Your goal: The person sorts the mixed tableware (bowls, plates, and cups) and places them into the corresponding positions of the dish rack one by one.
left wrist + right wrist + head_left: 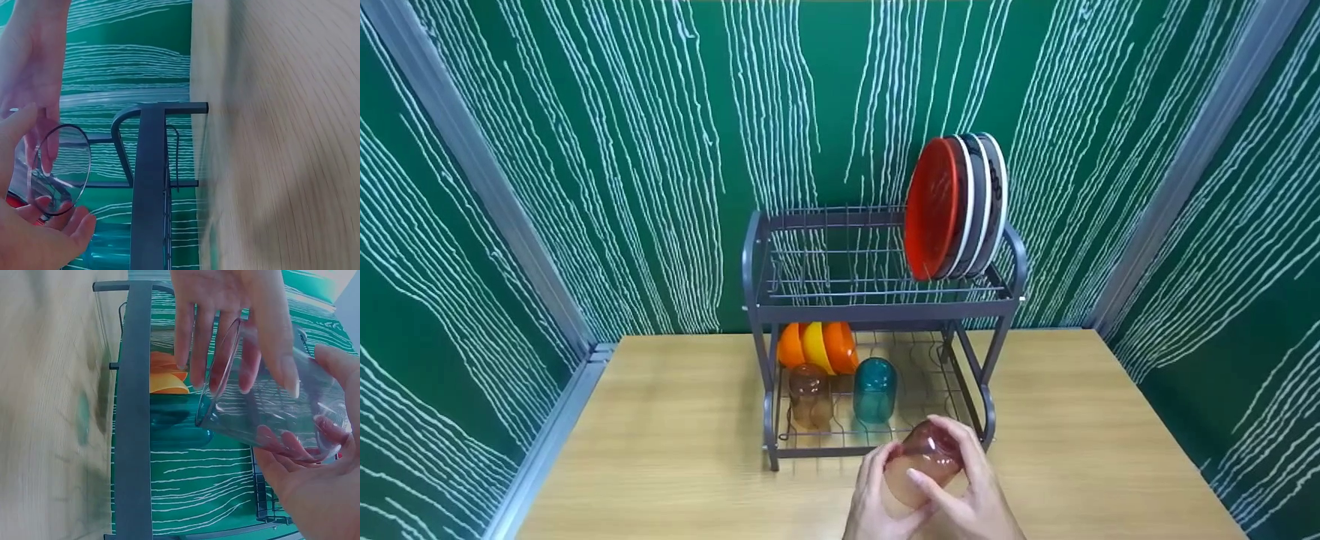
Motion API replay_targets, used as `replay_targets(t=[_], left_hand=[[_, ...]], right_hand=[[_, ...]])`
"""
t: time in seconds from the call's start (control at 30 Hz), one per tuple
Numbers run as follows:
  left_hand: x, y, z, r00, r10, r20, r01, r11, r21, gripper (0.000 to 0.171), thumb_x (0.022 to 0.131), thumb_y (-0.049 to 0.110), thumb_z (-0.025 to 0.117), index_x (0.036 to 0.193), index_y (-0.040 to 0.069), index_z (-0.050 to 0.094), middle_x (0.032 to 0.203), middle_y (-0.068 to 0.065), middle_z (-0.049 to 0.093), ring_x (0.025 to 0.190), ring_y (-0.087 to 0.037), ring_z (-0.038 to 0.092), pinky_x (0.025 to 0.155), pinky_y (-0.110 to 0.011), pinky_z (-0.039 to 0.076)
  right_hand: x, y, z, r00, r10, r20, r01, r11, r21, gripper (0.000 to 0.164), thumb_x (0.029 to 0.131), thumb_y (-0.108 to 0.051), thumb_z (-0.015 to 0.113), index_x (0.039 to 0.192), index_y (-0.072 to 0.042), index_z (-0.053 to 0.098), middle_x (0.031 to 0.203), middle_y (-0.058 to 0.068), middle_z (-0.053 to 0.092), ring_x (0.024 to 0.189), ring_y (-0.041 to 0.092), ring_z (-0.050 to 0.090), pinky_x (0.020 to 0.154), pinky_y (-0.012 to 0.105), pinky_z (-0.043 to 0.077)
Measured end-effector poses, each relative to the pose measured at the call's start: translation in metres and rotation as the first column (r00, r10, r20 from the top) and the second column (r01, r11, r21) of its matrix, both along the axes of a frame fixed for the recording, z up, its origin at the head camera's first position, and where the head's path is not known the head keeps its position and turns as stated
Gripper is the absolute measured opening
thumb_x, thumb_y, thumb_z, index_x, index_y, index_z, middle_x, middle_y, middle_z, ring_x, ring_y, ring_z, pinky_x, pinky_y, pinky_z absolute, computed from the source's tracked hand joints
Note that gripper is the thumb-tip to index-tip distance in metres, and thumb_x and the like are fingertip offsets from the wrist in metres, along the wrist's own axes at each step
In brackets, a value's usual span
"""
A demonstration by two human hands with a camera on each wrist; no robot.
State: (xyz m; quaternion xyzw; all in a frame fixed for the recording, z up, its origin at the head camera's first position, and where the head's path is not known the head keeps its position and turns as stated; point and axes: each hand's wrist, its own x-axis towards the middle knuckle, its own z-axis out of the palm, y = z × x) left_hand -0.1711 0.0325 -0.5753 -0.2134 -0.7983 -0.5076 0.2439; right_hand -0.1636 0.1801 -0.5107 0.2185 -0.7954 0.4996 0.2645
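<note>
A clear purplish-pink drinking glass (924, 459) is held between both hands in front of the dish rack, tilted with its base toward the upper right. My right hand (979, 487) grips it near the base, the thumb across the front. On the other side my left hand (877, 495) holds it, thumb and fingers about its wall toward the rim. The open rim shows in the left wrist view, where the glass (62, 169) lies between the fingers. In the right wrist view, left-hand fingers (184, 337) stretch behind the glass (270, 405).
A two-tier dark metal dish rack (885, 309) stands on the wooden table (660, 450). Its lower tier holds an upside-down brown glass (810, 397), a teal glass (875, 391) and orange and yellow bowls (840, 348). Several plates (934, 210) stand upright above, at the right.
</note>
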Motion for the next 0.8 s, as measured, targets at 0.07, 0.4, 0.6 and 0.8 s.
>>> replay_targets(t=[0.07, 0.4, 0.6, 0.8], left_hand=[[0.001, -0.002, 0.001, 1.0, 0.012, 0.028, -0.012, 1.0, 0.005, 0.081, 0.073, 0.044, 0.079, 0.136, 0.009, 0.042, 0.129, 0.002, 0.049, 0.115, -0.014, 0.051, 0.093, -0.033, 0.048], [0.003, -0.015, 0.004, 0.996, 0.083, 0.008, -0.084, 0.995, 0.053, 0.067, 0.076, 0.035, 0.08, 0.131, 0.01, 0.05, 0.124, 0.002, 0.055, 0.114, -0.01, 0.051, 0.093, -0.032, 0.047], [0.004, -0.026, -0.004, 0.987, 0.124, -0.099, -0.119, 0.991, 0.059, 0.061, 0.074, 0.02, 0.081, 0.128, 0.011, 0.053, 0.121, 0.001, 0.055, 0.11, -0.013, 0.053, 0.09, -0.03, 0.048], [0.007, -0.041, -0.013, 0.966, 0.185, -0.179, -0.182, 0.983, 0.032, 0.058, 0.074, 0.018, 0.08, 0.126, 0.01, 0.055, 0.122, 0.001, 0.055, 0.11, -0.015, 0.054, 0.092, -0.024, 0.045]], right_hand=[[0.002, -0.001, 0.009, 0.998, -0.026, 0.051, 0.026, 1.0, 0.002, 0.07, 0.075, -0.007, 0.08, 0.135, -0.005, 0.045, 0.131, 0.009, 0.049, 0.114, 0.015, 0.05, 0.094, 0.013, 0.04], [-0.024, 0.012, -0.012, 0.979, -0.145, 0.146, 0.147, 0.989, -0.004, 0.073, 0.079, -0.019, 0.078, 0.141, -0.018, 0.038, 0.131, 0.0, 0.045, 0.103, 0.011, 0.05, 0.074, 0.02, 0.05], [-0.047, 0.016, -0.024, 0.98, -0.188, 0.066, 0.191, 0.981, -0.034, 0.076, 0.077, -0.02, 0.08, 0.141, -0.022, 0.04, 0.134, -0.004, 0.044, 0.112, 0.014, 0.048, 0.082, 0.019, 0.048], [-0.066, 0.017, -0.025, 0.975, -0.218, 0.034, 0.219, 0.975, -0.046, 0.074, 0.079, -0.019, 0.078, 0.142, -0.018, 0.039, 0.134, -0.005, 0.042, 0.119, 0.013, 0.042, 0.093, 0.019, 0.043]])
